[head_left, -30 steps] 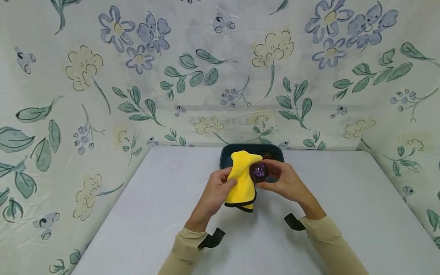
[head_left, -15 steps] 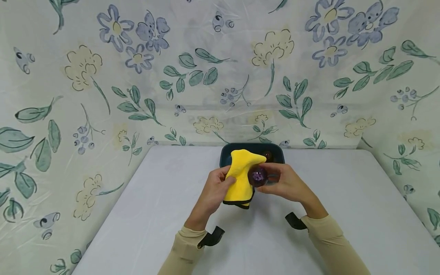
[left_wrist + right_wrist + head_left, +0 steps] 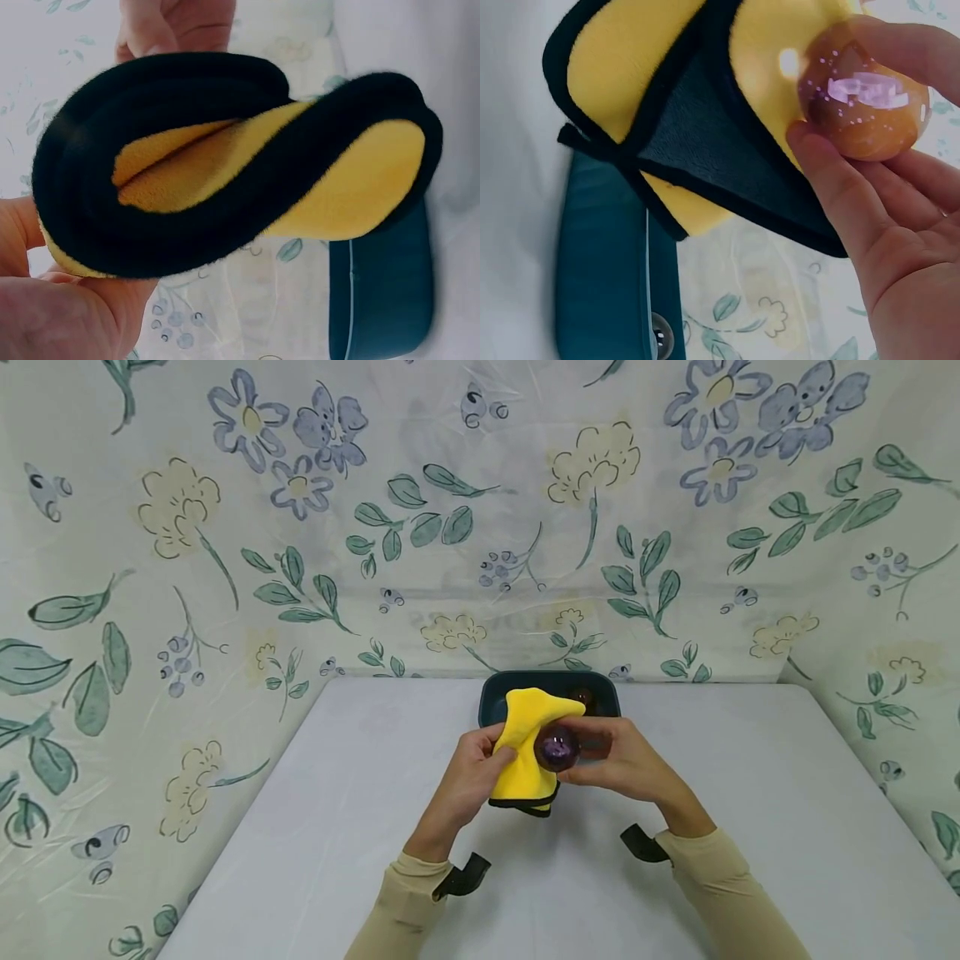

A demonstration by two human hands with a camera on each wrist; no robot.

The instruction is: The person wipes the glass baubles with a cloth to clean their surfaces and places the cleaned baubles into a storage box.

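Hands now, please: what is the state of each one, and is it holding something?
Left hand: closed, gripping the yellow cloth.
Right hand: closed, pinching the small clear ball against the cloth.

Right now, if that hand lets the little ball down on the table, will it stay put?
Probably not: the ball looks round and glossy, so it would likely roll. The right hand holds it by its fingertips against the yellow cloth, hinting it is light. Its shine suggests a slippery, possibly fragile surface.

One yellow cloth point(image 3: 525, 752), two glassy balls point(image 3: 557, 747) (one held, one point(image 3: 581, 697) in the tray), one dark tray point(image 3: 495, 693).
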